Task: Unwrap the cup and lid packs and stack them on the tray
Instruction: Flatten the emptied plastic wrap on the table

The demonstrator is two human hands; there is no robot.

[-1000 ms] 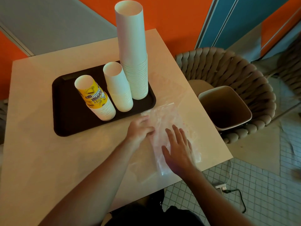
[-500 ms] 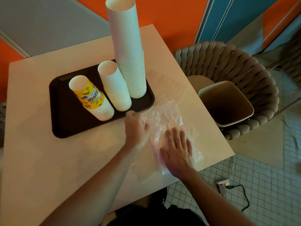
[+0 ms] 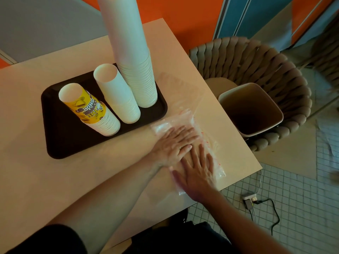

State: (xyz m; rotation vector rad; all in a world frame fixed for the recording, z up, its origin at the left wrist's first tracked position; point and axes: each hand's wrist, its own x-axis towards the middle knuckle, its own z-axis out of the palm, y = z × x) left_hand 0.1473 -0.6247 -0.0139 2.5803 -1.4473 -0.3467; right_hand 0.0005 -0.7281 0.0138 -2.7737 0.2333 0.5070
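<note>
You had both hands flat on the empty plastic wrapper, which lay on the table just beside the tray's corner at about four o'clock from it. Your left hand pressed the wrapper with its fingers straight and together, gripping nothing; your right hand lay at five o'clock from the left, fingers spread and also flat on the plastic. Three cup stacks stood upside down on the tray: the printed stack at nine o'clock, a short white stack in the middle, and the tall stack at two o'clock. No lids showed. You seemed to be smoothing out the spent wrapper; the next move probably called for folding or gathering it, perhaps for the bin on the chair at three o'clock.
</note>
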